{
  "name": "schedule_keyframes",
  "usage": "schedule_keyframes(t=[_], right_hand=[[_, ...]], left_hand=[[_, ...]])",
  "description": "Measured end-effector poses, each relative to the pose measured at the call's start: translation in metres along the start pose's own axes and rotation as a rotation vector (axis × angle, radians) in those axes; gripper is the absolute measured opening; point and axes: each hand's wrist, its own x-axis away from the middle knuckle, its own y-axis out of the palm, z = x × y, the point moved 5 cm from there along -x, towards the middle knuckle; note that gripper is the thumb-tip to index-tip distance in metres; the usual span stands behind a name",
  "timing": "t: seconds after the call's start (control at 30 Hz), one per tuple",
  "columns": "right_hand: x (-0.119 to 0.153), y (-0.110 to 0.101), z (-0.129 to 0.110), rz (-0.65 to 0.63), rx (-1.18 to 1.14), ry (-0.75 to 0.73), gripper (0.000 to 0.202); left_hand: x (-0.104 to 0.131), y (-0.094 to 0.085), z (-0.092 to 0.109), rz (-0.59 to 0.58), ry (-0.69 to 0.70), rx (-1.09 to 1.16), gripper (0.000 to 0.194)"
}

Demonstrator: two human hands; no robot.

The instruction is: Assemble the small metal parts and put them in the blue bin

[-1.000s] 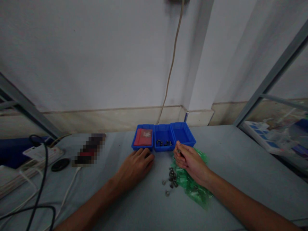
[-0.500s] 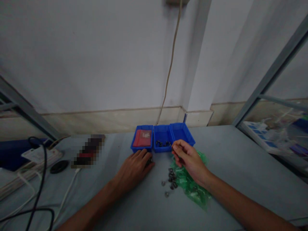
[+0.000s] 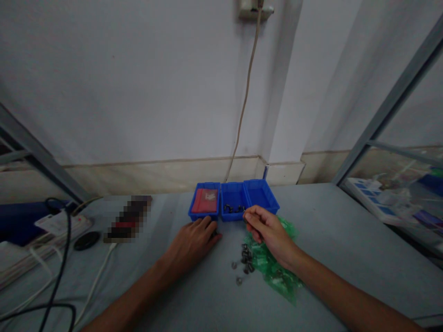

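Note:
My right hand point(image 3: 265, 228) is in a pinch at the front right corner of the middle blue bin point(image 3: 234, 191), with a small screw point(image 3: 244, 211) barely showing at the fingertips. Several dark screws point(image 3: 228, 209) lie in that bin. My left hand point(image 3: 195, 235) rests curled on the table in front of the left blue bin point(image 3: 194, 215); something small and dark shows under its fingers, too hidden to name. A pile of screws point(image 3: 247, 258) and two small shiny pieces point(image 3: 239, 281) lie between my hands. Partly beneath my right hand is a green plastic bag point(image 3: 282, 276).
The left bin holds a red packet point(image 3: 206, 201). The right blue bin point(image 3: 260, 193) adjoins the middle one. On the left lie a pixelated phone-like object point(image 3: 128, 221), a round black disc point(image 3: 86, 240) and cables point(image 3: 64, 249). A white tray point(image 3: 368, 196) stands at right beyond the frame.
My right hand has shifted slightly left, closer to the middle bin. My left hand stays in nearly the same place. The view has tilted up a little.

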Motion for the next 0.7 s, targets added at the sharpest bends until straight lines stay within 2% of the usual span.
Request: schedule_keyframes(t=[0.37, 0.53, 0.7], right_hand=[[-0.002, 0.005, 0.008, -0.114, -0.311, 0.082, 0.031], [-0.003, 0.005, 0.007, -0.102, -0.312, 0.080, 0.029], [-0.003, 0.004, 0.007, -0.090, -0.280, 0.068, 0.031]], left_hand=[[0.006, -0.003, -0.005, -0.042, 0.056, 0.064, 0.026], [0.010, -0.002, -0.015, -0.063, 0.081, 0.142, 0.025], [0.008, 0.004, -0.014, -0.076, 0.064, 0.189, 0.022]])
